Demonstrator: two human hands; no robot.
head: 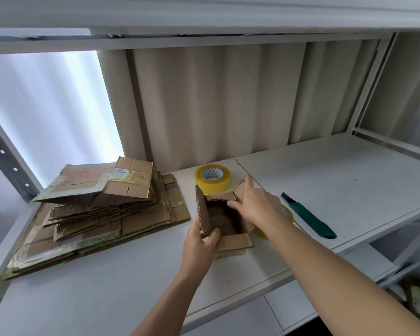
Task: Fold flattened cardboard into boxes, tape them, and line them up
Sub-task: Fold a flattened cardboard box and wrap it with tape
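A small brown cardboard box [224,223] stands on the white shelf [121,270] with its flaps up and its inside showing. My left hand [200,246] grips the box's near left corner, thumb curled over the wall below the raised left flap. My right hand [254,206] lies on the box's right side, thumb pushing at the inner edge and fingers stretched over the right flap. A pile of flattened cardboard [102,209] lies to the left. A yellowish tape roll [212,178] stands behind the box. A second tape roll [285,218] is mostly hidden under my right wrist.
A green utility knife [310,218] lies on the shelf to the right of the box. The shelf has an upright post [371,86] at the back right and another board overhead. A lower shelf and a bin [417,289] show at the bottom right.
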